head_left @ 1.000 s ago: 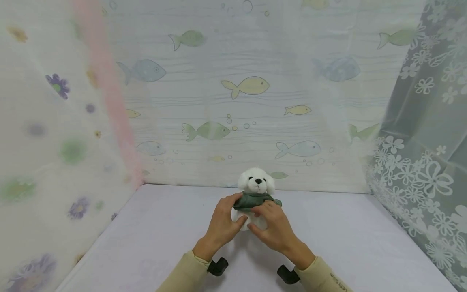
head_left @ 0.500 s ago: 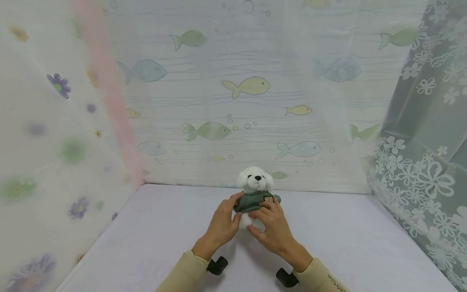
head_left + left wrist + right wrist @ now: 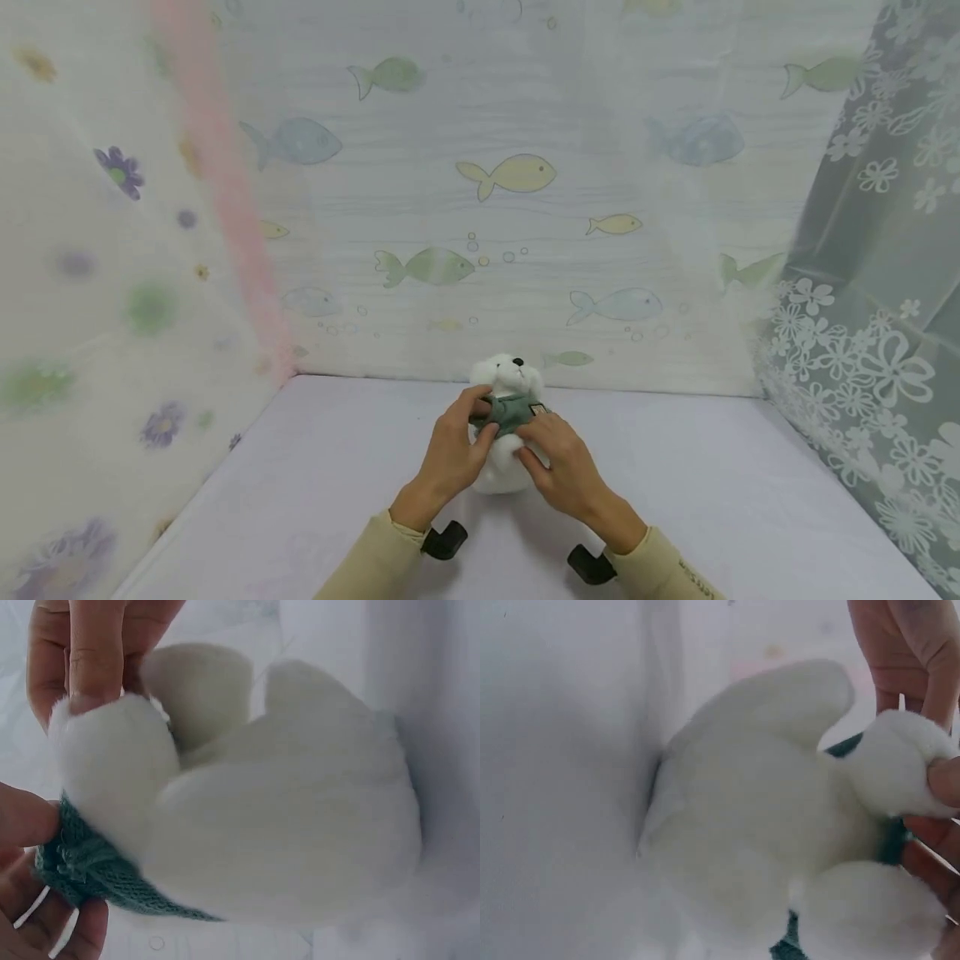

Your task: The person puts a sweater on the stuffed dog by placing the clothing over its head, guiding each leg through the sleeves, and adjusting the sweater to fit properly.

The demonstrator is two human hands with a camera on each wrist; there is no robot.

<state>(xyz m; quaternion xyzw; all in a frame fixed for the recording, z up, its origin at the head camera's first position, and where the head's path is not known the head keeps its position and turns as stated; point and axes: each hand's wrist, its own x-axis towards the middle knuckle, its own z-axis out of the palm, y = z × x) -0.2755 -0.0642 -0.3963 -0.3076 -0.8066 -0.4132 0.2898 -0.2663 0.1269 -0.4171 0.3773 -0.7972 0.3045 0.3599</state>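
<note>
A white plush dog in a green knit sweater sits between my two hands, its head tipped back with the black nose up. At the dog's side my left hand pinches the sweater; in the left wrist view the thumb and fingertips close on the green knit. My right hand is at the dog's front. Its thumb and fingers hold a stubby white paw in the right wrist view. A small label shows on the sweater near the right fingers.
The dog's base is on a table with a white cover. Behind stands a fish-print curtain. A flowered sheet hangs on the left, a white-flowered one on the right. Black wrist-worn pieces jut inward below both hands.
The dog has shifted a little left and lower, and its head has tipped back. My left thumb has risen onto the sweater, and my right fingers have closed in on the paw.
</note>
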